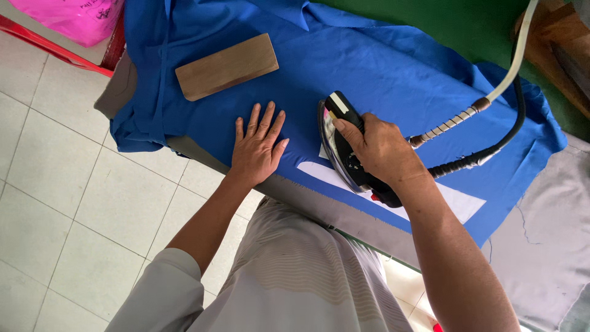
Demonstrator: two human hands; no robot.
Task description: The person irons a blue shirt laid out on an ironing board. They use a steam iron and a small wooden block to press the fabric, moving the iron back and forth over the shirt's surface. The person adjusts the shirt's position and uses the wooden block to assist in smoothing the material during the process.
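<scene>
A blue cloth point(381, 67) lies spread over a grey padded board point(307, 200). My left hand point(258, 147) rests flat on the cloth with its fingers apart, near the board's front edge. My right hand point(381, 150) grips the black handle of a steam iron point(344, 147), which stands tilted on its edge on the cloth. A white strip of fabric point(458, 203) lies on the blue cloth, partly under the iron and my right wrist. A black cable and a white hose point(491, 98) run from the iron to the upper right.
A brown wooden block point(227, 66) lies on the cloth beyond my left hand. A pink plastic bag point(74, 18) sits on a red frame at the upper left. White floor tiles point(61, 184) lie to the left, grey cloth point(547, 246) to the right.
</scene>
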